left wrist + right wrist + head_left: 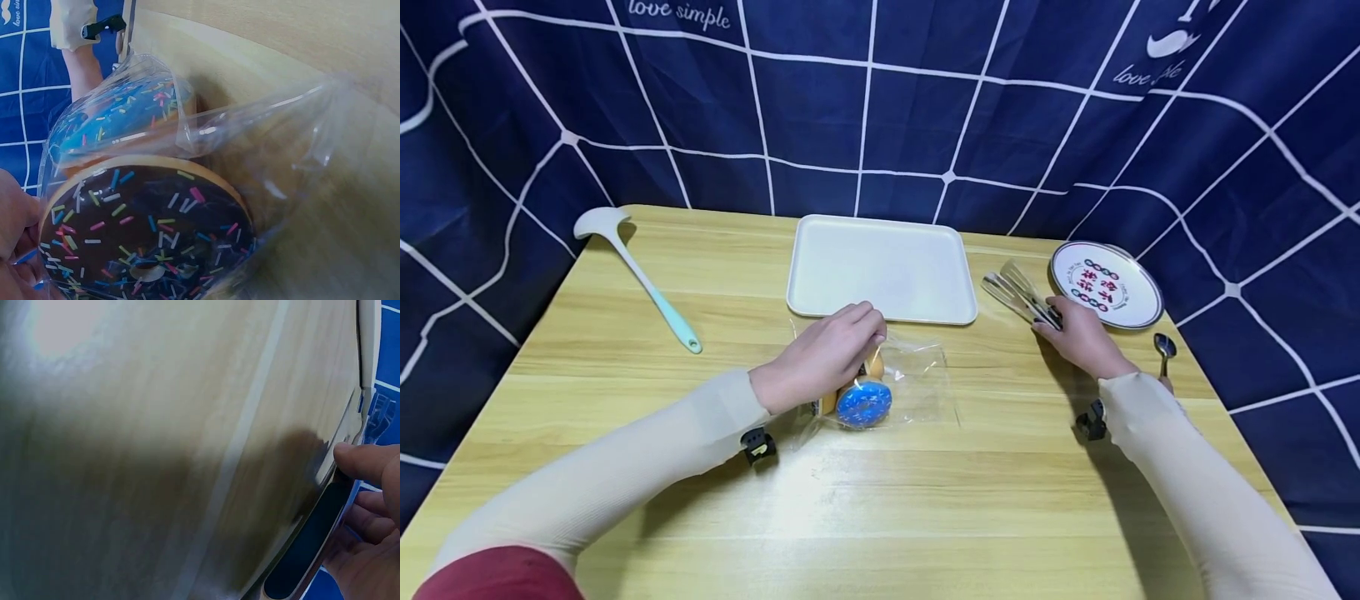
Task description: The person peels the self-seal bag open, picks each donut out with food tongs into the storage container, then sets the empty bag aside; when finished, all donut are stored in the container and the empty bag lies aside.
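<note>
Near the middle of the table, my left hand (823, 358) grips a clear plastic bag (917, 375) from above. A blue-iced doughnut (864, 403) with sprinkles lies inside it, beside a chocolate-iced doughnut (150, 219) seen close up in the left wrist view. My left fingers (15, 225) are at the bag's edge; part of the bag is hidden under the hand. Over on the right, my right hand (1086, 337) holds metal tongs (1017, 287) by their dark-inlaid handle (309, 540), thumb on one side and fingers on the other. The tongs' ends point toward the back left.
A white rectangular tray (880, 271) lies behind the bag. At the back right is a round plate (1138, 292) with red lettering, and a small spoon (1165, 346) lies beside the right wrist. A ladle (647, 279) with a mint handle rests at the left.
</note>
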`<state>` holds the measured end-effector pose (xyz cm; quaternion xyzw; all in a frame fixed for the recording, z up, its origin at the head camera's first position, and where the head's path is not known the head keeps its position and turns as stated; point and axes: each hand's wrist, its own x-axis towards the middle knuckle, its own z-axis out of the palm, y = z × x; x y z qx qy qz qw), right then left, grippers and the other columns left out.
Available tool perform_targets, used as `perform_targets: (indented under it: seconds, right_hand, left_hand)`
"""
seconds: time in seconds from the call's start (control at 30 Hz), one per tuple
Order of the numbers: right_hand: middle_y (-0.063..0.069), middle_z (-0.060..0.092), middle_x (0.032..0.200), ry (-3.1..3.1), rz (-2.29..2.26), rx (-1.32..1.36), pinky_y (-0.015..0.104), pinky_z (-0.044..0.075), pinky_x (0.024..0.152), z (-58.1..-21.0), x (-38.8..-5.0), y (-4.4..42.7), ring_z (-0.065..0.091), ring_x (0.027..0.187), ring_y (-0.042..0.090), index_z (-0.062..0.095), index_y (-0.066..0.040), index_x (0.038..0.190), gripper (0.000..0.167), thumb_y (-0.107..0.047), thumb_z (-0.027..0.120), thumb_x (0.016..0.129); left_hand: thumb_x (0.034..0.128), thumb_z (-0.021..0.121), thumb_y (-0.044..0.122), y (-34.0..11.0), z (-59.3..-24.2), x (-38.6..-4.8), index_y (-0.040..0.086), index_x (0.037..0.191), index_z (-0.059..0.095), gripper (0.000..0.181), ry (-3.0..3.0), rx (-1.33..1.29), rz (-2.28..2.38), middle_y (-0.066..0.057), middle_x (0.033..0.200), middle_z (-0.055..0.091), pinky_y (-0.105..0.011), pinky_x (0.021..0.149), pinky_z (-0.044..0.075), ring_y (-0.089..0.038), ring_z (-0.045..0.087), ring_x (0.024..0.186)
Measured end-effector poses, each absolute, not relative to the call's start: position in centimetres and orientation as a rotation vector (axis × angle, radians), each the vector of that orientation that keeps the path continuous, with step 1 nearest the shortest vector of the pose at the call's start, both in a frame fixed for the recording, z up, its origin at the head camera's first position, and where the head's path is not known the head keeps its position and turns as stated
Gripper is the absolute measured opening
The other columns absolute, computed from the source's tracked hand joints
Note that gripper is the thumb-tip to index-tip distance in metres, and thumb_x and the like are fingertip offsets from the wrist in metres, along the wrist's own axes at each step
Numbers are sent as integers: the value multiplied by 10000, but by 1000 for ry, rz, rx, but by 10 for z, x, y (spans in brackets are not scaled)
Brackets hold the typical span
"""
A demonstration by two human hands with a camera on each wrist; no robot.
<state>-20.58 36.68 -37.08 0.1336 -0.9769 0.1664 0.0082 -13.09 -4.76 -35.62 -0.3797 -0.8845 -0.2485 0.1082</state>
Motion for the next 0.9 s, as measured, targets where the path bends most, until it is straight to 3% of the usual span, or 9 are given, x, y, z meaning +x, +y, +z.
perform_targets:
  seconds: [0.2, 0.37, 0.47, 0.57, 0.63, 0.7, 0.8, 0.9]
  right_hand:
    - [272, 647, 1019, -3043, 561, 395, 477, 455, 787, -366, -203, 366, 582, 865, 350, 576, 144, 1292, 387, -101, 671, 1007]
    - [348, 656, 1203, -3053, 620, 403, 582, 502, 899, -355, -195, 366, 644, 1018, 452, 538, 131, 1379, 464, -137, 664, 1021]
    - [326, 669, 1243, -3060, 633, 476, 529, 519, 940, -345, -190, 366, 661, 1088, 448, 560, 97, 1380, 454, -162, 673, 1024]
    - [259, 715, 1219, -3057, 644, 585, 269, 516, 929, -335, -184, 369, 680, 1097, 359, 617, 42, 1345, 403, -169, 699, 1012]
    - [223, 738, 1208, -3060, 667, 662, 113, 472, 894, -328, -179, 371, 688, 1098, 221, 650, 15, 1321, 373, -156, 719, 997]
    - [198, 753, 1197, -3074, 700, 736, 30, 438, 875, -322, -175, 373, 674, 1086, 69, 672, 0, 1302, 353, -136, 735, 983]
    - [131, 767, 1166, -3126, 769, 807, 57, 477, 842, -315, -166, 375, 620, 1036, -102, 696, -40, 1279, 321, -115, 747, 971]
    - [45, 776, 1114, -3170, 802, 877, 121, 518, 786, -310, -157, 376, 630, 969, -112, 721, -86, 1240, 290, -98, 763, 953]
  left_hand:
    - [1097, 526, 114, -50, -356, -131, 65, 1039, 605, 109, -2609, -1115, -754, -37, 979, 619, -267, 769, 557, -159, 546, 865]
    - [1099, 522, 119, -50, -358, -131, 69, 1030, 598, 114, -2620, -1126, -787, -32, 966, 611, -270, 764, 544, -156, 535, 858]
    - [1100, 521, 125, -50, -358, -131, 71, 1031, 600, 117, -2621, -1128, -797, -30, 967, 611, -271, 769, 541, -154, 534, 861]
    - [1100, 521, 125, -50, -358, -131, 71, 1025, 599, 121, -2612, -1122, -797, -32, 965, 610, -273, 767, 539, -156, 534, 860]
    - [1100, 520, 123, -50, -357, -131, 71, 1020, 595, 121, -2607, -1117, -799, -35, 965, 610, -277, 765, 536, -160, 534, 860]
    - [1100, 517, 120, -51, -358, -131, 72, 1017, 590, 121, -2607, -1112, -799, -35, 965, 608, -278, 763, 534, -161, 533, 859]
    - [1100, 518, 117, -51, -358, -131, 71, 1019, 587, 116, -2608, -1109, -801, -36, 964, 607, -278, 760, 533, -161, 532, 858]
    - [1101, 518, 122, -50, -358, -132, 73, 1024, 588, 115, -2604, -1120, -808, -33, 964, 607, -274, 758, 530, -159, 530, 860]
